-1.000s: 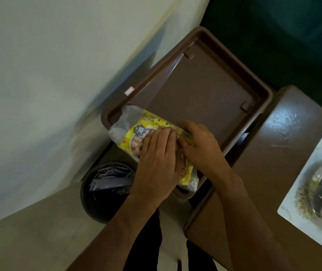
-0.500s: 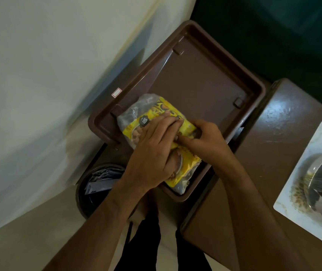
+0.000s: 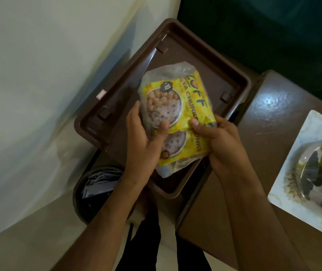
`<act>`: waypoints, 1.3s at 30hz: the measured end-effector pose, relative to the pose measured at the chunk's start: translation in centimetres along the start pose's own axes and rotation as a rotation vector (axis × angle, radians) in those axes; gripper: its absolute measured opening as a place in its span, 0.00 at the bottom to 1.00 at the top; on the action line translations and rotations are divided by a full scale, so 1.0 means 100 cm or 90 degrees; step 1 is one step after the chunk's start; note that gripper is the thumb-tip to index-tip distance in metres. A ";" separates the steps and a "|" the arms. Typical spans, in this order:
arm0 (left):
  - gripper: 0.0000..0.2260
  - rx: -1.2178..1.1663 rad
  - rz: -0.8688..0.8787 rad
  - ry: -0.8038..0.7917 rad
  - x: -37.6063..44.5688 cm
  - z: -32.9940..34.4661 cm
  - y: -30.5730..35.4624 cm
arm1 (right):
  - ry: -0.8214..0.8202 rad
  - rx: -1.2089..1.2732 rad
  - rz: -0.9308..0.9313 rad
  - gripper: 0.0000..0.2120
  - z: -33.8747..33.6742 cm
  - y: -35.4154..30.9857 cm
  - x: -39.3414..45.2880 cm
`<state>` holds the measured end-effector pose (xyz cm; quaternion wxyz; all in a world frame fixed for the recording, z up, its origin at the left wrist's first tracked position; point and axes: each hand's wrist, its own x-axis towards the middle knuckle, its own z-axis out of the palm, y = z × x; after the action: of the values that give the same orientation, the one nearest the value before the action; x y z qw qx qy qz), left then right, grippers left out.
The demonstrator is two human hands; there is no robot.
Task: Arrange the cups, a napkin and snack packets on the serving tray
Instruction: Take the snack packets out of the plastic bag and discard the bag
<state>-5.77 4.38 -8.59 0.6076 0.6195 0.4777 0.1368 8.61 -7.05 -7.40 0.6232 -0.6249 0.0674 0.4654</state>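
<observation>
Yellow soya chunks packets (image 3: 177, 118) being held over the brown serving tray (image 3: 211, 75), two stacked. Left hand (image 3: 146, 137) gripping the left edge, thumb on front; right hand (image 3: 217, 141) pinching the right edge. Tray sitting beside the brown table (image 3: 269, 122); black bin (image 3: 95, 188) below.

A pale wall (image 3: 38, 61) fills the left side, plain and evenly lit, with soft shadow toward its lower edge. Below it runs a light beige floor (image 3: 29, 249). A dark round bin (image 3: 89, 192) holding papers stands on the floor, near the wall. At right is a glossy dark brown worktop (image 3: 269, 133), its surface showing a bright light reflection. The upper right corner is a dark green area (image 3: 263, 30); detail there cannot be resolved.
</observation>
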 end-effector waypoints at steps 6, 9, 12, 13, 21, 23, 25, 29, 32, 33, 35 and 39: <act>0.22 -0.434 -0.249 -0.156 0.019 -0.009 0.011 | -0.020 0.067 -0.009 0.26 -0.002 0.002 -0.003; 0.20 -0.463 -0.270 -0.179 0.021 -0.010 0.012 | -0.039 0.042 -0.002 0.25 -0.003 0.002 -0.004; 0.18 -0.425 -0.266 -0.110 0.024 -0.007 0.011 | -0.058 0.032 0.003 0.29 -0.006 -0.001 -0.005; 0.16 -0.409 -0.263 -0.085 0.025 -0.006 0.010 | -0.058 0.033 0.004 0.30 -0.007 -0.002 -0.005; 0.09 -0.266 -0.235 -0.009 0.027 0.000 0.005 | -0.029 -0.014 0.001 0.21 -0.008 -0.007 -0.010; 0.10 -0.246 -0.240 0.014 0.027 0.002 0.003 | -0.013 -0.028 -0.004 0.21 -0.007 -0.008 -0.010; 0.09 -0.228 -0.250 0.034 0.027 0.003 0.001 | 0.001 -0.044 -0.010 0.21 -0.007 -0.008 -0.010; 0.15 -0.199 -0.252 0.088 0.029 0.004 0.000 | 0.041 -0.080 -0.026 0.17 -0.009 -0.006 -0.009; 0.11 -0.208 -0.251 0.114 0.032 -0.001 -0.001 | 0.080 -0.084 -0.038 0.18 -0.012 -0.005 -0.007; 0.09 -0.211 -0.254 0.108 0.033 -0.003 0.000 | 0.093 -0.085 -0.044 0.18 -0.013 -0.005 -0.005; 0.06 -0.218 -0.257 0.093 0.036 -0.005 0.000 | 0.115 -0.089 -0.060 0.19 -0.015 -0.005 -0.002; 0.09 -0.228 -0.267 0.103 0.039 -0.008 0.001 | 0.151 -0.092 -0.088 0.20 -0.016 -0.004 0.004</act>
<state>-4.34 7.90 -9.94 0.6821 0.3770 0.6109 0.1394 9.93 -8.07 -7.70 0.5951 -0.7217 0.0640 0.3476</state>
